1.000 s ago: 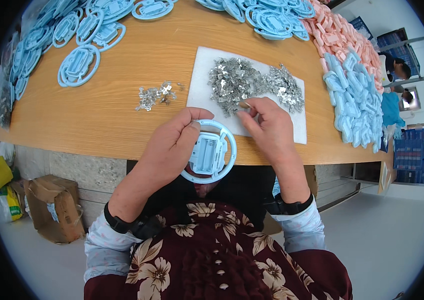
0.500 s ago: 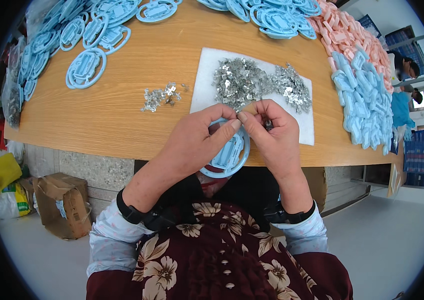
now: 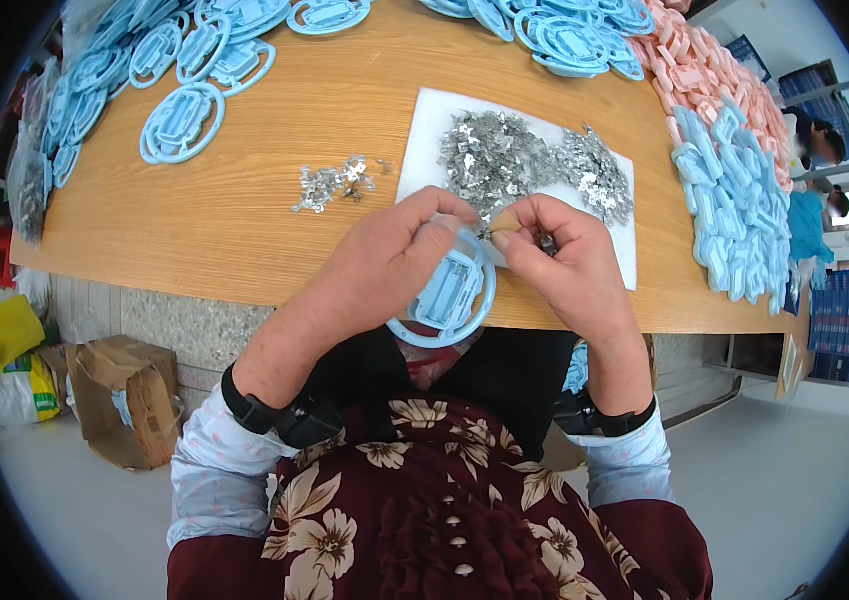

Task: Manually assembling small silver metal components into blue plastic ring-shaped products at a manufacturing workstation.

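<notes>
A light-blue oval plastic frame (image 3: 485, 300) with a rectangular recessed middle overhangs the table's front edge. My left hand (image 3: 394, 255) grips its upper rim, thumb and fingers closed. Just right of the rim, my right hand (image 3: 574, 262) is closed, thumb and forefinger pinched together. Small metal pieces (image 3: 547, 244) show among its curled fingers. A tan covering (image 3: 503, 222) sits at the forefinger's tip. Whatever lies between the pinching fingertips is too small to make out. Beyond both hands, a heap of silvery metal pieces (image 3: 489, 160) rests on a white foam sheet (image 3: 426, 120).
A smaller scatter of metal pieces (image 3: 329, 185) lies left of the sheet. Blue oval frames (image 3: 182, 122) pile up at the far left, with more frames (image 3: 569, 45) at the back. Blue plastic parts (image 3: 734, 200) and pink parts (image 3: 694, 75) heap on the right. A cardboard box (image 3: 124, 400) stands on the floor.
My right hand has drawn a little to the right, away from my left, so the fingertips are now apart. More of the blue frame's middle shows.
</notes>
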### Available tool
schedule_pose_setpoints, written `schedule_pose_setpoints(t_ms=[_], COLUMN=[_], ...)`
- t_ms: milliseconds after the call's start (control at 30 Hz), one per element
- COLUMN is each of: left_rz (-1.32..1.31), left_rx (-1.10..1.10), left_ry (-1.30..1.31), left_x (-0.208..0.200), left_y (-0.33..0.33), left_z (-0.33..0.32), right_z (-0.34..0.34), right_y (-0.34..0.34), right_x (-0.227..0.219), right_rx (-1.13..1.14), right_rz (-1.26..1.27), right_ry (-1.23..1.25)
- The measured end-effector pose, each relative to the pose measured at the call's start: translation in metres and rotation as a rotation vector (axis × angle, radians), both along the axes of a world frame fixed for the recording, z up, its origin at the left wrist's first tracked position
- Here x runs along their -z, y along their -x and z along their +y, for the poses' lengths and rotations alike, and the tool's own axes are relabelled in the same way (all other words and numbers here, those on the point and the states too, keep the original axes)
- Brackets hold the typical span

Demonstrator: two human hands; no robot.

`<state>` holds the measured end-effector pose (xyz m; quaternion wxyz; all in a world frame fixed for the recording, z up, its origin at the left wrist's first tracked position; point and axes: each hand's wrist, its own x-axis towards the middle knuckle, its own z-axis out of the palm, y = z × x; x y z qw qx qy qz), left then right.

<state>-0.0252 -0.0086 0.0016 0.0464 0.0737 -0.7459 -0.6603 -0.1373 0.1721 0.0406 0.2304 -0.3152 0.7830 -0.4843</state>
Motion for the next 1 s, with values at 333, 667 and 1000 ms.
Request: schedule_pose_setpoints(t_ms=[333,667,1000], left_rz=[-0.031,-0.129,-0.196], left_rx=[-0.053,-0.048,-0.061], left_ry=[0.17,-0.047,-0.052], left_x=[0.011,0.008,0.003], left_y=[0.003,0.003,0.004], left_z=[-0.005,0.0,0.003], right_z=[-0.002,0.031,0.077], right_y=[-0.012,0.017,0.07], right_x=[0.021,0.038,0.039], right_rx=[0.007,0.215,0.352], right_rz=[0.1,0.311,0.616], right_ry=[0.067,-0.157,-0.332])
